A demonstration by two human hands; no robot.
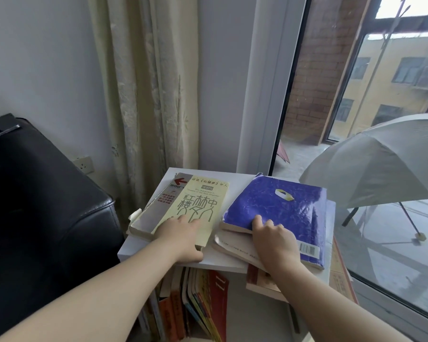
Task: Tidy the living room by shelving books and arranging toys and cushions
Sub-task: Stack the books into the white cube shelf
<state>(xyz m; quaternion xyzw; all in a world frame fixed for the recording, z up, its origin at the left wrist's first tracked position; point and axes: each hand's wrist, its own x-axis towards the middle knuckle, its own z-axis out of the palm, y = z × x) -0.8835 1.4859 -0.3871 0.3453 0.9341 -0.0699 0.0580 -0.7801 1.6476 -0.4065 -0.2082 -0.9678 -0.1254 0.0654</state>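
While both stacks lie flat on top of the white shelf (216, 259), the shelving step is only partly done: the yellow book (195, 201) sits toward 9 o'clock on the top board and the purple book (277, 206) caps a loose pile toward 3 o'clock. A row of upright books (198, 299) stands in the compartment below, at 6 o'clock. The left hand (183, 239) lies over the yellow book's near corner, fingers spread along the cover and thumb tucked at the near edge, so it seems to pinch that corner. The right hand (274, 240) has bent fingers hooked on the purple book's near-left edge, its palm over the paler books beneath. The next move probably calls for lifting one book clear, turning it upright and sliding it into the row, or squaring the sagging right pile, which overhangs the board at 5 o'clock and could slip.
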